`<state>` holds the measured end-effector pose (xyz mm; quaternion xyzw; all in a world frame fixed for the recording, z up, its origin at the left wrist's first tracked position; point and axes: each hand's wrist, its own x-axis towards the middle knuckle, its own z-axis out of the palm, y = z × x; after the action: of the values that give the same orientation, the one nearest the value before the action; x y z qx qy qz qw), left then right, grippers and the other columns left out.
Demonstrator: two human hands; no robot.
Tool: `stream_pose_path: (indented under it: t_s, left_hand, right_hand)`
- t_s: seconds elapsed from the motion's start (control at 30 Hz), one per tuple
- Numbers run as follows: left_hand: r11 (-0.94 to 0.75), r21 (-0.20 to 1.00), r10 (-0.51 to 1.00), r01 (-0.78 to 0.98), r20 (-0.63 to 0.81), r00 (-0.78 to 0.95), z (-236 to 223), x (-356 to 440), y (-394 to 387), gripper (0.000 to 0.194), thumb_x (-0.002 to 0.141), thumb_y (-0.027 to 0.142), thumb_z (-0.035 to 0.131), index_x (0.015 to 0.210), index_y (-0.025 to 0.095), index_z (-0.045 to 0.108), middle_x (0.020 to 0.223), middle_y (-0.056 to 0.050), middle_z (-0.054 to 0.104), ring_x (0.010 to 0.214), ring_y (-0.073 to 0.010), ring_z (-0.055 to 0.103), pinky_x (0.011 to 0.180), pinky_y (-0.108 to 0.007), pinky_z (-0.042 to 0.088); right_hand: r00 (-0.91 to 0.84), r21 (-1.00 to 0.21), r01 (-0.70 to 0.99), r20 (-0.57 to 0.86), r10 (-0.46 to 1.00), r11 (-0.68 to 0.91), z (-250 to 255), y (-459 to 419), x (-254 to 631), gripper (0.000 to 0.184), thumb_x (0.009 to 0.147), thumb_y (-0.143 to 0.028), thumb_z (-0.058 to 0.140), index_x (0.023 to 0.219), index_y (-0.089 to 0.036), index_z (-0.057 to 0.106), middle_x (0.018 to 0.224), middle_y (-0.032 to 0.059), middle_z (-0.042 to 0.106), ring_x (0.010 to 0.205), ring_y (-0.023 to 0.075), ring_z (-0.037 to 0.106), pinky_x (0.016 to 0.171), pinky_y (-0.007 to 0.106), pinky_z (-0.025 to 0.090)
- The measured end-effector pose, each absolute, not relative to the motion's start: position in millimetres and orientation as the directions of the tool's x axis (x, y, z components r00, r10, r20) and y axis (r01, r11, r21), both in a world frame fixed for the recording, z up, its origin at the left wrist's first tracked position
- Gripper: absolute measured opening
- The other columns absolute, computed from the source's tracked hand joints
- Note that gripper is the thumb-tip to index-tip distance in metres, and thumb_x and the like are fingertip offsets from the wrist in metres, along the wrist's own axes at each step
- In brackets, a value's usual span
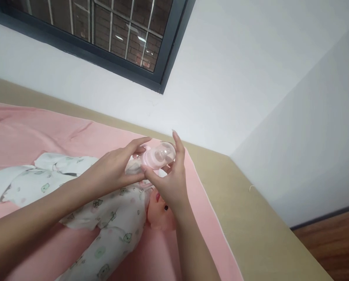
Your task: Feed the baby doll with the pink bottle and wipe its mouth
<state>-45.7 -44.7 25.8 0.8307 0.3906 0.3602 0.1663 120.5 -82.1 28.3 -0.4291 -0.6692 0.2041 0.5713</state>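
A baby bottle (151, 158) with a pink collar and a clear domed cap (166, 152) is tilted between my two hands. My left hand (117, 166) wraps round the bottle's body. At the cap end, my right hand (174, 175) grips with thumb and fingers, its index finger raised beside the dome. Below the hands lies a baby doll (158, 210) in white printed clothes (116, 210), its head partly hidden by my right wrist. The bottle's far side is covered by my fingers.
A pink cloth (203, 218) lies under the doll on a light wooden tabletop (235, 203). White walls (221, 78) meet in a corner behind it. A dark-framed window (159, 74) with bars is above. Brown wood (332, 238) shows at the lower right.
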Motion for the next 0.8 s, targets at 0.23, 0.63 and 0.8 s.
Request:
stream_pose_path:
  t_s: [0.23,0.63,0.8]
  left_hand:
    - [-0.735,0.495,0.676,0.463,0.479,0.56,36.8,-58.4,-52.6,0.035,0.084,0.052,0.053,0.117,0.039,0.055,0.107,0.001,0.066,0.093,-0.025,0.063,0.074,-0.034,0.051]
    - [-0.963,0.263,0.134,0.049,0.314,0.94,57.9,-63.9,-92.3,0.017,0.09,0.021,0.052,0.105,0.024,0.06,0.088,-0.003,0.065,0.08,-0.0201,0.056,0.072,-0.03,0.044]
    - [-0.944,0.308,0.192,0.117,0.223,0.956,55.6,-63.1,-84.8,0.008,0.087,0.016,0.054,0.086,0.022,0.059,0.083,-0.001,0.063,0.076,-0.0186,0.055,0.068,-0.028,0.042]
  right_hand:
    - [0.208,-0.706,0.513,0.654,0.727,0.488,25.9,-51.9,192.5,0.094,0.069,-0.032,0.067,0.145,-0.032,0.011,0.135,0.0114,0.041,0.111,0.0215,0.054,0.085,0.037,0.052]
    - [0.586,-0.688,0.719,0.521,0.621,-0.101,-52.1,-13.3,283.9,0.09,0.061,-0.029,0.067,0.14,-0.012,0.027,0.128,0.0197,0.046,0.119,0.0296,0.049,0.1,0.04,0.04]
    - [0.584,-0.698,0.707,0.486,0.65,-0.114,-60.2,-8.9,287.1,0.089,0.064,-0.031,0.065,0.141,-0.013,0.025,0.131,0.0201,0.047,0.122,0.0298,0.048,0.101,0.041,0.039]
